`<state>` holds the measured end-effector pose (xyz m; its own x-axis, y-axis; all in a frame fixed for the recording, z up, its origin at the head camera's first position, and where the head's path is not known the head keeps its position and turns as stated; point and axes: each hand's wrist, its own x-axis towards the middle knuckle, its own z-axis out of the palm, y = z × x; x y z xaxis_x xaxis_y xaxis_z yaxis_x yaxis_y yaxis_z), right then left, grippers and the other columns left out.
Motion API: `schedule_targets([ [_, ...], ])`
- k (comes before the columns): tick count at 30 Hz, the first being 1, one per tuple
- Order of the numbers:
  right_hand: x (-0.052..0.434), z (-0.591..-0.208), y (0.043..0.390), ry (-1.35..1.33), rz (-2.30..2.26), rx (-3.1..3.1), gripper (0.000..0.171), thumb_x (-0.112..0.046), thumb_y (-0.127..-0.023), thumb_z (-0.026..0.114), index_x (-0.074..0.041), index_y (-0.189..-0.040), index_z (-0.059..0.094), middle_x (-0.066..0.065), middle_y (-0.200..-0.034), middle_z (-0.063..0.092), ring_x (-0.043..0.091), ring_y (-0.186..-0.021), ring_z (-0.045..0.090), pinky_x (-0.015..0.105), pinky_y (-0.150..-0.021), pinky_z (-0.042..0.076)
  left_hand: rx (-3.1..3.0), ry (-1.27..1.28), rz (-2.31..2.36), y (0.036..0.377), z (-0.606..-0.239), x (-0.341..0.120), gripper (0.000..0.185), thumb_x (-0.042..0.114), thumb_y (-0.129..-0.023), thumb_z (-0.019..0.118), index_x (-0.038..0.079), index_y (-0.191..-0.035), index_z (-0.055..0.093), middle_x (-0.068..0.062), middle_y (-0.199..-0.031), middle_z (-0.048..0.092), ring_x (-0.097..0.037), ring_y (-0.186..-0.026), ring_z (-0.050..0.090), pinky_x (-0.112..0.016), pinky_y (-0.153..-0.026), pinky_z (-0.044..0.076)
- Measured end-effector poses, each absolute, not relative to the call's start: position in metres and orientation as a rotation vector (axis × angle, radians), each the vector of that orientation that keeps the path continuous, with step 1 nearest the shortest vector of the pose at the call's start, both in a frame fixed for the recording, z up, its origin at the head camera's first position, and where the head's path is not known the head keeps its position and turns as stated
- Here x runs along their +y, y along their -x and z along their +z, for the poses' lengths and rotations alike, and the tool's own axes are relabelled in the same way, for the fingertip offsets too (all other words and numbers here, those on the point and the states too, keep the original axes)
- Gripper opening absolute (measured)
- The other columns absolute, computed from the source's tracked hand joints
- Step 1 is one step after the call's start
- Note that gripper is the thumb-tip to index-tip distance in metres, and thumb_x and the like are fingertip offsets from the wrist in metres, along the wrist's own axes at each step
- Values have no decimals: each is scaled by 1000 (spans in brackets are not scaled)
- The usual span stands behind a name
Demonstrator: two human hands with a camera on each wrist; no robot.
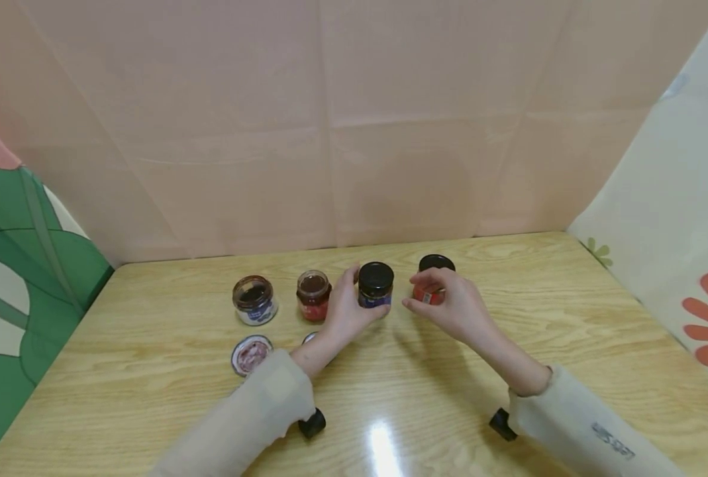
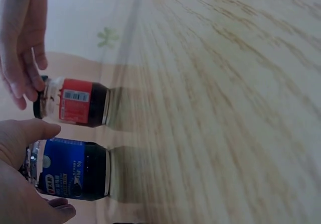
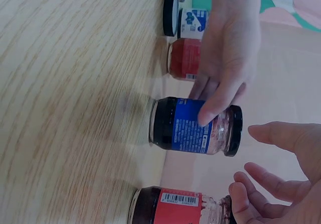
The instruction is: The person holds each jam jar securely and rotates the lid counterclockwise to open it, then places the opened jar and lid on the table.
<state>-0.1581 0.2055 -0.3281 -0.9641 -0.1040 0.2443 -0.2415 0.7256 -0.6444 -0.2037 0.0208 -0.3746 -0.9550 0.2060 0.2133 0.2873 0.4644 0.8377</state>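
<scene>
A jam jar with a blue label and black lid [image 1: 376, 277] stands upright on the table. My left hand [image 1: 352, 305] holds it from the left; the thumb lies on the label [image 3: 193, 128] in the right wrist view. Just to its right stands a red-labelled jar [image 2: 76, 102], also with a black lid. My right hand [image 1: 456, 306] is at that red jar in the head view and covers part of it. Its fingers [image 3: 266, 179] are spread near the lid in the right wrist view, with nothing between them; whether they touch the lid is unclear.
To the left stand two jars without lids, one white-and-blue labelled [image 1: 255, 306] and one red labelled [image 1: 314, 299]. An upturned, jam-smeared lid [image 1: 251, 356] lies before them. Another lid [image 1: 309, 338] is partly behind my left wrist. A pink backdrop [image 1: 354, 165] borders the table's rear edge.
</scene>
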Motion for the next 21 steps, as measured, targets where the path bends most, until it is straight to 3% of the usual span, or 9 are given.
schedule_targets([
  [10,204,-328,156,-277,1036,-2739,29,-18,-82,76,-3,-105,67,13,-92,67,26,-81,61,27,-67,49,-2630,446,-1504,209,-381,25,68,10,-64,87,-4,-119,50,-20,-115,63,-35,-112,58,-46,-100,44],
  [21,206,-328,154,-275,1085,-2711,27,-19,-83,75,-3,-104,67,13,-93,67,24,-81,63,25,-68,51,-2721,374,-1503,213,-388,29,65,5,-63,85,-4,-118,51,-20,-114,63,-36,-112,58,-46,-103,43],
])
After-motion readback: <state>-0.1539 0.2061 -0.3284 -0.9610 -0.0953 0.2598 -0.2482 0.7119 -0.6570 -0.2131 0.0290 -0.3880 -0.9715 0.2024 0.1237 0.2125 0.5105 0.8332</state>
